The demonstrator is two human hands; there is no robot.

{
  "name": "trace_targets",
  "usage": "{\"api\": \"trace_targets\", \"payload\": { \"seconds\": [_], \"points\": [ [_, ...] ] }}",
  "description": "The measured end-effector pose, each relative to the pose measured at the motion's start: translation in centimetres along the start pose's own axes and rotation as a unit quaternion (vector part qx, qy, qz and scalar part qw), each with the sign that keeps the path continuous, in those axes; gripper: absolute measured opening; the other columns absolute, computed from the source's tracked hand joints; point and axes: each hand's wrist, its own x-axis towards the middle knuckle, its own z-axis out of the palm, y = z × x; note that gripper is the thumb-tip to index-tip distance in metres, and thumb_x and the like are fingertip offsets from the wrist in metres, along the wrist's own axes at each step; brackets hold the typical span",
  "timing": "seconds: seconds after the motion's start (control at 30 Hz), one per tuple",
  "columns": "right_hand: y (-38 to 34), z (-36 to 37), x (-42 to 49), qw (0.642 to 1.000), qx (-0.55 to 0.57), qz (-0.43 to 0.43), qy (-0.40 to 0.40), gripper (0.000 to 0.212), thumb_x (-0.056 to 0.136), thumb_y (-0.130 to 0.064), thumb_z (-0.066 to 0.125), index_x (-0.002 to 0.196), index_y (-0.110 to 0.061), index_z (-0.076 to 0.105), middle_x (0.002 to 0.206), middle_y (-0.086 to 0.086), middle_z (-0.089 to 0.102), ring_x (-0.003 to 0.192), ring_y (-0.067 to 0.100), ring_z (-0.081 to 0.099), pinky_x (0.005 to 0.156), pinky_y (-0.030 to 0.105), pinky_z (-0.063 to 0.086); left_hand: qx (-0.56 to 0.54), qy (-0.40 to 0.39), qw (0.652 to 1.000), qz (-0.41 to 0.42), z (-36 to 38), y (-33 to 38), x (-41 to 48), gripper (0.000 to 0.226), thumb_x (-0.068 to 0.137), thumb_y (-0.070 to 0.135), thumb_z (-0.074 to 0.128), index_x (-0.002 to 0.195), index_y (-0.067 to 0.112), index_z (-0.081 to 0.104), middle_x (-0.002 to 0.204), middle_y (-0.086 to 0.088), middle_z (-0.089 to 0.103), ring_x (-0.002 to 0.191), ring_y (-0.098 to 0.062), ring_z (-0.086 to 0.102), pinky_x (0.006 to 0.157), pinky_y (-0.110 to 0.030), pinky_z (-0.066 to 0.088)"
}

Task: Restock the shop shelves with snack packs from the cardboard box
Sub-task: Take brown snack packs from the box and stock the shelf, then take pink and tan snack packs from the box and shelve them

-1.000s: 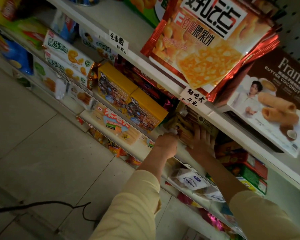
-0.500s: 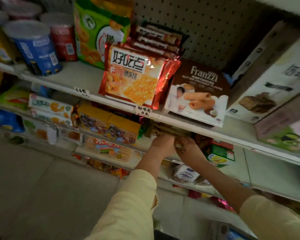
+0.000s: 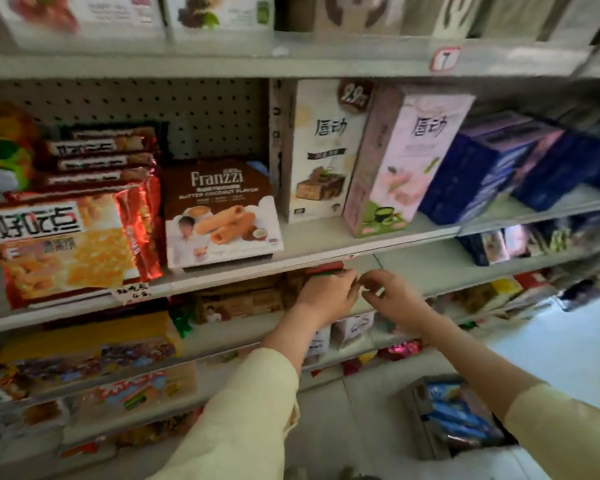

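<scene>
You are seating a red-and-green snack pack on the second shelf; left hand curls round it, right hand pinches nothing identifiable. Next, fetch from the cardboard box.

The brown box reads "Franzzi" and "BUTTER COCONUT FLAVOR".

Brown Franzzi box, red-orange biscuit pack, cream sleeves.

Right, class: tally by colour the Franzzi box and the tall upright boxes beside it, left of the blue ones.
Brown box: 1
White box: 1
Pink box: 1
Total: 3
</scene>
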Motion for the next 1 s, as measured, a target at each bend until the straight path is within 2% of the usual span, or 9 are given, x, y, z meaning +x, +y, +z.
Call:
{"api": "trace_targets", "payload": {
  "seconds": [0.1, 0.23, 0.4, 0.5, 0.63, 0.7, 0.8, 0.87, 1.0],
  "points": [
    [2.7, -1.5, -1.8, 0.998, -0.012, 0.054, -0.005, 0.022, 0.089, -0.010, 0.059, 0.111, -0.014, 0.063, 0.102, 0.000, 0.059, 0.089, 0.011, 0.056, 0.082, 0.020, 0.044, -0.005, -0.046, 0.999, 0.003, 1.8, 2.4, 1.5, 0.025, 0.100, 0.025, 0.036, 0.115, 0.011, 0.050, 0.102, -0.019, 0.065, 0.086, -0.036, 0.063, 0.062, -0.038, 0.045],
    [8.5, -4.7, -5.9, 0.988, -0.017, 0.147, 0.043, 0.022, 0.087, -0.014, 0.060, 0.109, -0.014, 0.064, 0.102, 0.002, 0.063, 0.090, 0.016, 0.060, 0.078, 0.020, 0.043, -0.012, -0.104, 0.993, 0.049, 4.9, 8.4, 5.2, 0.027, 0.098, 0.027, 0.039, 0.117, 0.013, 0.052, 0.109, -0.018, 0.065, 0.095, -0.036, 0.062, 0.070, -0.036, 0.045],
    [15.8, -7.9, -11.0, 0.962, 0.003, 0.264, 0.072, 0.023, 0.088, -0.016, 0.059, 0.110, -0.009, 0.064, 0.105, 0.007, 0.064, 0.096, 0.023, 0.060, 0.086, 0.032, 0.048, -0.044, -0.178, 0.979, 0.088, 10.2, 16.2, 8.9, 0.026, 0.096, 0.022, 0.040, 0.119, 0.016, 0.051, 0.118, -0.015, 0.061, 0.107, -0.036, 0.059, 0.085, -0.043, 0.050],
    [21.7, -10.3, -14.7, 0.938, 0.007, 0.335, 0.089, 0.023, 0.088, -0.019, 0.059, 0.109, -0.008, 0.063, 0.105, 0.011, 0.063, 0.096, 0.026, 0.060, 0.088, 0.037, 0.048, -0.033, -0.233, 0.963, 0.130, 14.4, 22.2, 11.8, 0.025, 0.096, 0.017, 0.040, 0.118, 0.014, 0.052, 0.117, -0.015, 0.060, 0.107, -0.035, 0.058, 0.080, -0.035, 0.047],
    [29.3, -13.4, -18.7, 0.913, 0.018, 0.396, 0.096, 0.026, 0.089, -0.023, 0.060, 0.112, -0.010, 0.062, 0.109, 0.008, 0.061, 0.099, 0.024, 0.059, 0.084, 0.027, 0.043, -0.019, -0.293, 0.943, 0.158, 18.1, 29.3, 15.2, 0.023, 0.097, 0.021, 0.040, 0.110, 0.009, 0.056, 0.110, -0.016, 0.061, 0.101, -0.032, 0.059, 0.078, -0.034, 0.046],
    [33.0, -14.7, -20.5, 0.898, 0.029, 0.429, 0.091, 0.028, 0.088, -0.024, 0.061, 0.112, -0.011, 0.061, 0.111, 0.009, 0.061, 0.101, 0.024, 0.058, 0.082, 0.026, 0.042, -0.011, -0.306, 0.939, 0.154, 20.2, 32.4, 17.3, 0.024, 0.097, 0.023, 0.039, 0.108, 0.009, 0.055, 0.109, -0.015, 0.060, 0.100, -0.032, 0.059, 0.076, -0.033, 0.044],
    [37.5, -15.4, -22.4, 0.881, 0.041, 0.467, 0.067, 0.032, 0.088, -0.026, 0.061, 0.116, -0.012, 0.058, 0.116, 0.009, 0.058, 0.104, 0.024, 0.057, 0.084, 0.027, 0.041, -0.015, -0.314, 0.938, 0.147, 23.4, 35.8, 19.9, 0.027, 0.097, 0.021, 0.040, 0.115, 0.010, 0.056, 0.120, -0.015, 0.060, 0.107, -0.031, 0.058, 0.088, -0.035, 0.047],
    [39.9, -15.3, -23.1, 0.871, 0.048, 0.486, 0.059, 0.035, 0.089, -0.027, 0.060, 0.120, -0.012, 0.056, 0.120, 0.009, 0.057, 0.107, 0.024, 0.056, 0.087, 0.027, 0.041, -0.016, -0.314, 0.938, 0.144, 25.2, 37.6, 21.6, 0.031, 0.097, 0.019, 0.039, 0.122, 0.010, 0.055, 0.126, -0.014, 0.057, 0.114, -0.030, 0.055, 0.093, -0.034, 0.044],
    [44.1, -13.3, -23.2, 0.856, 0.061, 0.511, 0.047, 0.037, 0.088, -0.024, 0.060, 0.123, -0.011, 0.056, 0.123, 0.010, 0.056, 0.111, 0.024, 0.055, 0.091, 0.029, 0.042, -0.022, -0.328, 0.936, 0.130, 29.8, 38.7, 24.3, 0.029, 0.098, 0.019, 0.039, 0.119, 0.011, 0.057, 0.123, -0.014, 0.060, 0.112, -0.030, 0.057, 0.091, -0.035, 0.045]
  ]
}}
